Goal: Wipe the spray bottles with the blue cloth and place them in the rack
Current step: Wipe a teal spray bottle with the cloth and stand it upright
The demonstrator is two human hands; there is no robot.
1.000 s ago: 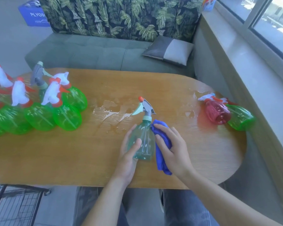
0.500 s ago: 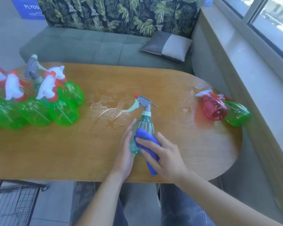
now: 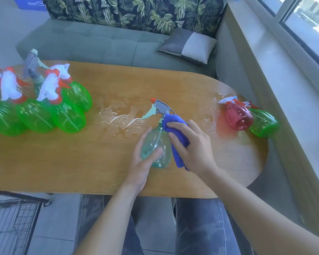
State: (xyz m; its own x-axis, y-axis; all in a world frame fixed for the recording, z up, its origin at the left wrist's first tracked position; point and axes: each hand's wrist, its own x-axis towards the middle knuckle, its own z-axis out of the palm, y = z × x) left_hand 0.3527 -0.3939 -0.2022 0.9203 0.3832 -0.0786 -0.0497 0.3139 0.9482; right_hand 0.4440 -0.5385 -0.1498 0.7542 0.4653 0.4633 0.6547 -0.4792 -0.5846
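Spray bottles sit in three spots on the table (image 3: 92, 159), which is the biggest thing I see: long, wooden, rounded at the R end, w/ a wet patch (image 3: 118, 116) near the middle. Behind it a grey-green sofa (image 3: 99, 46) w/ leaf-print back and a grey cushion (image 3: 187, 46); window ledge (image 3: 284, 74) runs along the R side. Wire rack (image 3: 13, 221) shows at bottom L, below the table edge, black mesh, only part in view.

Green cluster (image 3: 44, 113) at the L end: several green bottles w/ white-and-red triggers, packed touching each other, plus one grey-headed bottle (image 3: 32, 68) standing among them at the back. Can't count them all, some run off the L edge.

At the R end, red bottle (image 3: 238, 117) and a green bottle (image 3: 263, 124) lie on their sides, touching, bases toward me.

Teal bottle (image 3: 156, 146) is near the front edge, centre, grey trigger w/ orange tip pointing L and away. My L hand (image 3: 142, 162) holds its body, fingers round the far L side, thumb across the front. My R hand (image 3: 193, 146) presses the cloth (image 3: 175, 133) against the bottle's neck and R shoulder, fingers curled over the blue fabric; cloth's tail hangs down beside the bottle toward the table. Can't tell if the base is resting on the wood or just above it.
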